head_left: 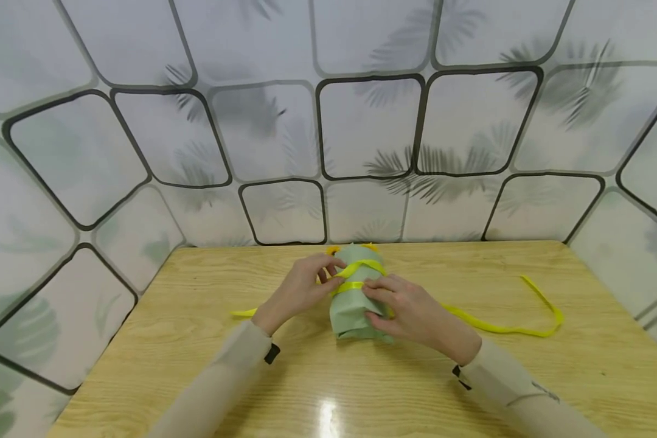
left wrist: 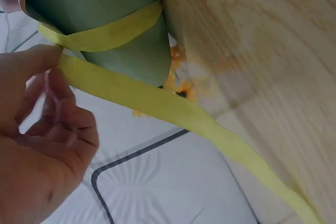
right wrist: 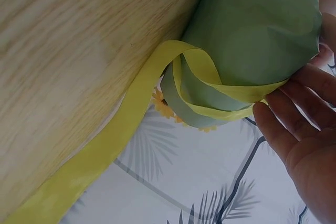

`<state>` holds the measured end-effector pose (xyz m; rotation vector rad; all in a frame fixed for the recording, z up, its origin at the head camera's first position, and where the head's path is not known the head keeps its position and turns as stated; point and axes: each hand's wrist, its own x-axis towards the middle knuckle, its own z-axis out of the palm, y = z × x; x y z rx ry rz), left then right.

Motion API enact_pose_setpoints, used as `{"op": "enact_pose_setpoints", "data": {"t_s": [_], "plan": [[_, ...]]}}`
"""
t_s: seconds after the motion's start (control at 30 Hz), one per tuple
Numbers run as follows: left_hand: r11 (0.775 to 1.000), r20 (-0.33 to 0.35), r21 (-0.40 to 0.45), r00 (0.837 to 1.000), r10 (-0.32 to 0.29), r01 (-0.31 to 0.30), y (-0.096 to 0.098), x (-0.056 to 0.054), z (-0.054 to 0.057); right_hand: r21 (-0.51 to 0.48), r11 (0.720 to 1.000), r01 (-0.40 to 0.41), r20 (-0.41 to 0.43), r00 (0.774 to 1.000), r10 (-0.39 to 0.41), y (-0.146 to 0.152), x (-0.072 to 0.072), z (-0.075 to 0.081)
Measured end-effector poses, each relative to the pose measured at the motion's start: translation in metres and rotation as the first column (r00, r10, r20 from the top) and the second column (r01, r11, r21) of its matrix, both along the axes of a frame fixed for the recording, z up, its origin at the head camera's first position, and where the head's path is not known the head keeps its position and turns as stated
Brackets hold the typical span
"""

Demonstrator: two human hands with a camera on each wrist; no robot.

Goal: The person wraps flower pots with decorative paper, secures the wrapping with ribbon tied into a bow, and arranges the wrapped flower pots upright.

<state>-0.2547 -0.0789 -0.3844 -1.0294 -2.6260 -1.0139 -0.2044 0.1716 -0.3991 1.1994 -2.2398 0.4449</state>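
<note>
A bouquet in pale green wrapping (head_left: 356, 313) lies on the table, its orange-yellow flowers (right wrist: 164, 106) at the far end. Yellow ribbon (left wrist: 126, 93) goes around the wrapping in two bands, with tails to either side. At the left of the bouquet, my left hand (head_left: 306, 283) pinches the ribbon between thumb and forefinger. My right hand (head_left: 410, 307) rests on the bouquet's right side, fingers fairly straight. In the right wrist view its fingertips (right wrist: 261, 109) press at the ribbon bands against the wrapping.
On the wooden table (head_left: 197, 365), a long ribbon tail (head_left: 525, 331) curls off to the right. A shorter tail (head_left: 243, 314) lies at the left. Behind the table's far edge stands a pale wall covering (head_left: 367, 128) with dark outlined shapes and leaf prints.
</note>
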Motion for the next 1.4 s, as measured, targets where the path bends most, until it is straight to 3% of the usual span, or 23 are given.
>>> {"op": "enact_pose_setpoints", "data": {"t_s": [0.1,0.23,0.33,0.4,0.6,0.87,1.2,1.33,1.4], "plan": [[1.000,-0.134,0.006,0.991,-0.028,0.029,-0.007,0.004,0.001,-0.004,1.000,0.000,-0.003,1.000,0.000,-0.001,0.000,0.000],[0.998,-0.302,-0.005,0.951,-0.063,0.065,-0.020,0.011,0.003,-0.009,1.000,0.005,-0.010,1.000,-0.005,-0.001,0.000,0.000],[0.997,-0.375,-0.040,0.923,-0.080,0.070,-0.030,0.016,0.002,-0.010,1.000,0.008,-0.004,1.000,-0.008,0.000,0.001,0.001],[0.995,-0.390,-0.068,0.916,-0.088,0.067,-0.036,0.018,0.000,-0.008,1.000,0.011,0.003,1.000,-0.011,0.000,0.001,0.001],[0.990,-0.332,-0.132,0.939,-0.091,0.050,-0.047,0.022,-0.007,-0.016,1.000,0.023,0.030,0.999,-0.023,0.002,0.002,0.001],[0.974,-0.191,-0.221,0.977,-0.091,0.048,-0.048,0.023,-0.008,-0.070,0.998,0.000,0.055,0.998,0.003,0.004,-0.003,-0.004],[0.991,-0.097,-0.110,0.991,-0.091,0.081,-0.051,0.017,-0.014,-0.105,0.994,0.027,0.083,0.996,-0.018,0.001,-0.005,-0.007],[0.994,-0.075,-0.102,0.996,-0.055,0.047,-0.051,0.014,-0.015,-0.104,0.994,0.041,0.097,0.995,-0.031,0.001,-0.006,-0.006],[0.990,-0.046,-0.139,0.999,-0.017,0.011,-0.048,0.014,-0.012,-0.100,0.994,0.040,0.101,0.994,-0.030,0.001,-0.007,-0.006]]}}
